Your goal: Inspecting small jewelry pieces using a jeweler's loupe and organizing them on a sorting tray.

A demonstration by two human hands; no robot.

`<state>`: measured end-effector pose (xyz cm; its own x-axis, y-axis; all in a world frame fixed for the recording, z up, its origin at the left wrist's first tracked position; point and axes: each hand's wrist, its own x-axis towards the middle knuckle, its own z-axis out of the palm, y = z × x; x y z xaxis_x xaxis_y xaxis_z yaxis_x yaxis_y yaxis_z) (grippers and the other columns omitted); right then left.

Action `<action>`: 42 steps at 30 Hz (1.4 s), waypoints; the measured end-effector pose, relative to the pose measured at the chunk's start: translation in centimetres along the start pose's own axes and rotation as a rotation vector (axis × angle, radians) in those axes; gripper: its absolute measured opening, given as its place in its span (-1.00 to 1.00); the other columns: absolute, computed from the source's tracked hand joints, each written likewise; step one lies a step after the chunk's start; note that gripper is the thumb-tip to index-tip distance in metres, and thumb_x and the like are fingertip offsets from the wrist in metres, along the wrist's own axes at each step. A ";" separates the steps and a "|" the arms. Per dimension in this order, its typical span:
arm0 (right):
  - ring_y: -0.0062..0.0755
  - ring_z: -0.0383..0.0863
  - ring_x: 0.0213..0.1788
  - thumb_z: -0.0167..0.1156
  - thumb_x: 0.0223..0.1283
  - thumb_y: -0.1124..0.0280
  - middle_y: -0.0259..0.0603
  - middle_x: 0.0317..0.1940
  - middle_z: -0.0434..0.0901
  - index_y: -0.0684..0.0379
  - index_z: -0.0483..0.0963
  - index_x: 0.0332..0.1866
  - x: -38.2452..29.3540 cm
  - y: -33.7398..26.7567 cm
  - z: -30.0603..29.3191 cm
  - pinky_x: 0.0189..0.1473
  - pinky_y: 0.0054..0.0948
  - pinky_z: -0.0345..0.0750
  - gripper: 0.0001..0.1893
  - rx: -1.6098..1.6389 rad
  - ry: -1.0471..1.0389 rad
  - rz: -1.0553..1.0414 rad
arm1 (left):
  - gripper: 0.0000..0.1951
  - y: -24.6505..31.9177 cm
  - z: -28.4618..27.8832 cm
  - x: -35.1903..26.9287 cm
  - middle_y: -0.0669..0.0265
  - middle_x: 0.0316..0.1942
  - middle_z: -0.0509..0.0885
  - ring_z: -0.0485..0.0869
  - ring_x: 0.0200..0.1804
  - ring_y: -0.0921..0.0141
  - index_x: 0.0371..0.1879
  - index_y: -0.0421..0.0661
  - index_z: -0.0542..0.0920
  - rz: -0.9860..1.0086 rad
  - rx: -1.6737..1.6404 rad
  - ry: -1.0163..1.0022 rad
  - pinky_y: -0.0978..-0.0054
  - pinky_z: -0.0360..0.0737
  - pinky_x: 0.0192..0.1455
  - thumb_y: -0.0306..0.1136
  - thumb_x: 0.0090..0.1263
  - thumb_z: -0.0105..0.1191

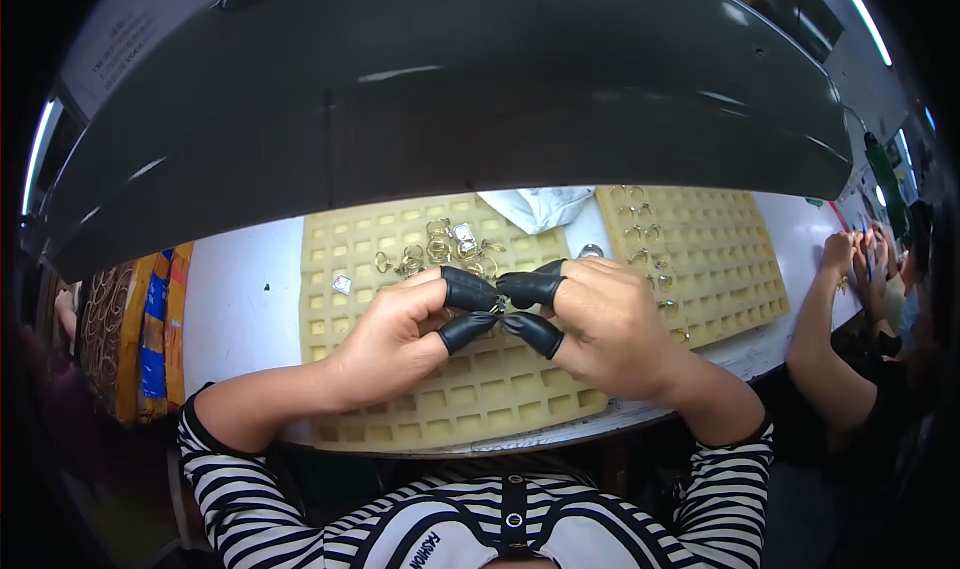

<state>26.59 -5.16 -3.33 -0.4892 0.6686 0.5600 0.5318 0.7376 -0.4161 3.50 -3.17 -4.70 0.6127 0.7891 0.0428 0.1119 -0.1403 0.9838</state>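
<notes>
Black rubber finger cots cover the thumb and index finger of both hands. My left hand (394, 329) and my right hand (619, 325) meet fingertip to fingertip, pinching a small metal ring (500, 308) between them. The fingertips hide most of that ring. Beneath them lies a pale yellow tray (330, 411) with rows of square recesses. Just beyond my left fingers, several gold-coloured rings (439, 250) sit in a loose heap on the tray. A small white tag (464, 233) lies among them, and another tag (342, 284) lies apart to the left.
A second yellow tray (720, 269) on the right carries rings (637, 231) along its left side. Between the trays are white crumpled material (540, 209) and a small round metal object (591, 250). A dark hood (450, 96) overhangs the table. A co-worker's arm (832, 344) is at right.
</notes>
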 end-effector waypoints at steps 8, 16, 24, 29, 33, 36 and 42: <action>-0.12 0.49 -0.45 0.25 -0.20 0.60 -0.16 -0.46 0.42 0.23 0.40 -0.48 -0.4 0.2 0.4 -0.42 -0.21 0.45 -0.84 0.044 0.031 -0.044 | -0.81 0.1 0.2 -0.2 0.35 -0.18 0.64 0.62 -0.31 0.60 -0.03 -0.24 0.62 -0.123 -0.008 -0.007 0.67 0.56 -0.33 -0.60 0.41 0.11; -0.10 0.56 -0.35 0.23 -0.05 0.55 -0.12 -0.41 0.48 0.24 0.47 -0.36 -0.1 0.8 -0.8 -0.29 -0.18 0.50 -0.88 0.196 -0.039 0.129 | -0.72 0.7 0.3 -0.5 0.31 -0.18 0.74 0.61 -0.34 0.62 0.13 -0.17 0.53 -0.194 -0.116 0.001 0.65 0.55 -0.33 -0.54 0.48 0.06; -0.51 0.52 -0.47 0.16 0.16 0.56 -0.25 -0.44 0.61 0.35 0.58 -0.12 3.3 7.9 -6.5 -0.37 -0.39 0.50 -0.80 0.385 0.104 0.603 | -0.75 1.2 -1.3 0.0 0.32 -0.09 0.72 0.67 -0.16 0.58 0.11 -0.16 0.58 -0.131 -0.078 0.080 0.67 0.54 -0.31 -0.55 0.51 0.01; -0.24 0.65 -0.17 0.15 0.20 0.48 -0.08 -0.26 0.66 0.34 0.57 -0.03 3.7 11.6 -6.6 -0.09 -0.28 0.57 -0.73 -0.221 0.191 0.504 | -0.77 -0.3 -3.8 0.6 0.37 -0.06 0.71 0.69 -0.10 0.57 0.07 -0.15 0.61 0.046 0.074 0.271 0.68 0.55 -0.33 -0.54 0.49 0.03; -0.07 0.64 -0.05 0.13 0.25 0.42 0.03 -0.12 0.66 0.32 0.58 -0.02 3.9 13.7 -6.2 0.03 -0.20 0.55 -0.73 -0.611 0.068 0.283 | -0.78 -1.8 -7.1 0.9 0.32 -0.17 0.73 0.65 -0.24 0.61 0.04 -0.20 0.61 -0.005 0.131 0.467 0.69 0.51 -0.35 -0.55 0.46 0.06; -0.04 0.64 -0.03 0.13 0.26 0.40 0.07 -0.09 0.66 0.32 0.58 -0.03 3.7 15.1 -6.0 0.05 -0.19 0.54 -0.73 -0.642 0.033 0.284 | -0.78 -2.9 -9.3 0.9 0.32 -0.22 0.74 0.61 -0.32 0.63 0.04 -0.20 0.61 -0.017 0.186 0.570 0.70 0.49 -0.37 -0.54 0.46 0.06; 0.04 0.61 0.05 0.16 0.26 0.40 0.11 0.01 0.63 0.30 0.56 0.05 3.3 15.9 -4.8 0.13 -0.15 0.51 -0.69 -0.554 0.025 0.342 | -0.74 -3.0 -10.3 1.0 0.26 -0.15 0.70 0.66 -0.12 0.49 0.02 -0.29 0.61 -0.028 0.175 0.574 0.56 0.58 -0.09 -0.63 0.38 0.03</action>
<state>36.78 8.34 -4.64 -0.2168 0.8496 0.4809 0.9354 0.3217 -0.1467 -4.28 4.21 -5.85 0.0927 0.9840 0.1521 0.2786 -0.1723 0.9448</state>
